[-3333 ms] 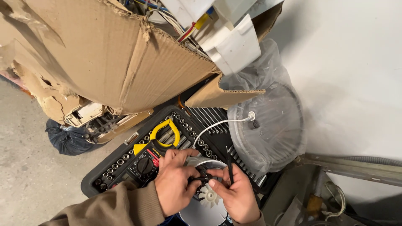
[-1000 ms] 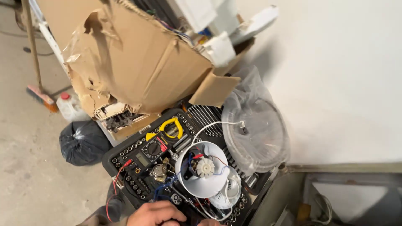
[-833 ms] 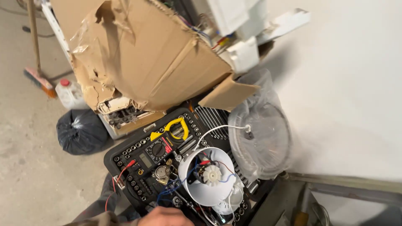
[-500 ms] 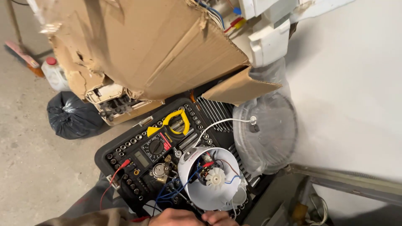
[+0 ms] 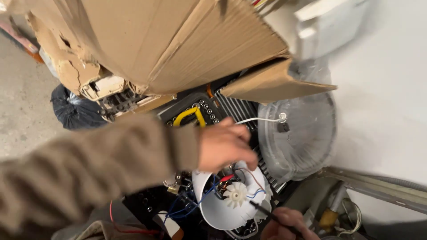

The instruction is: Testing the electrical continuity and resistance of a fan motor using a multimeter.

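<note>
1. Brown sleeve runs in from lower left; left hand (image 5: 224, 149) at its end, fingers curled down onto the top rim of the white fan housing (image 5: 224, 204). It touches the rim, but whether it grips anything I cannot tell, the picture is blurred there.
2. Right hand (image 5: 284, 224) sits at the bottom edge, below and right of the left hand, mostly cut off. Fingers closed round a thin dark tool (image 5: 267, 213), tip pointing up-left toward the housing.
3. Housing is directly under the left hand, open side up. Small white impeller (image 5: 234, 194) at its centre, just left of the tool tip.
4. Red, blue and white wires (image 5: 200, 200) spill out of the housing, trailing left under the sleeve.
5. Black socket-set case (image 5: 231, 106) lies beneath all of it. Yellow handle (image 5: 189, 115) just above-left of the left hand.
6. Round clear-wrapped fan grille (image 5: 302, 133) right of the left hand, white cable (image 5: 260, 119) running to it.
7. Torn cardboard box (image 5: 178, 44) farther out, above.
8. Black bag (image 5: 73, 111) on the concrete floor (image 5: 22, 111), far left.
</note>
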